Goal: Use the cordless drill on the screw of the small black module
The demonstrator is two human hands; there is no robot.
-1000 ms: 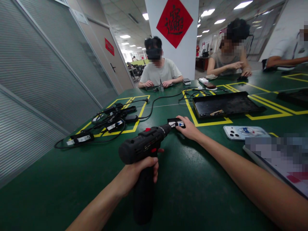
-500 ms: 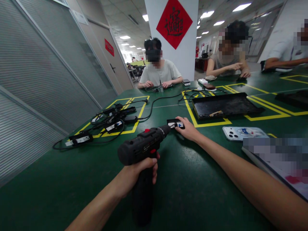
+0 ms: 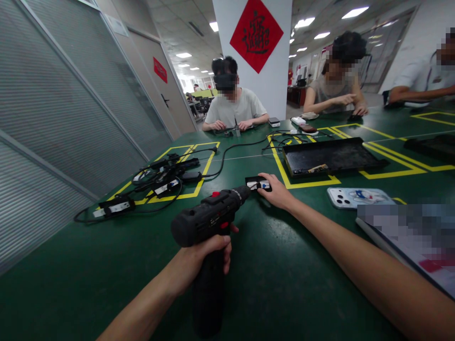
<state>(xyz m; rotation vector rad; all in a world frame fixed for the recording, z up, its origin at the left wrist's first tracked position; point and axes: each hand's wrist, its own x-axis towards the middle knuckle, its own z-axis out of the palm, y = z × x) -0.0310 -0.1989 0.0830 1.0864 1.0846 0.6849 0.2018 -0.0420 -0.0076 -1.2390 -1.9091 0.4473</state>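
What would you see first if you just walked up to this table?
Most likely the big black power screwdriver, gripped in the left hand in the middle foreground, its tip pointing at a small black box that the right hand holds on the green table. Next, the red diamond sign on the white pillar behind, and the tangle of black cables on the left.

green table point(image 3: 88, 265) bears black tray point(image 3: 330, 158), phone point(image 3: 355, 196), cables point(image 3: 159, 177), small black adapter point(image 3: 254, 183).

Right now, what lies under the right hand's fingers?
A small black box with a white-and-blue label, lying on the green table. The right hand holds and hides its right end; its underside cannot be seen.
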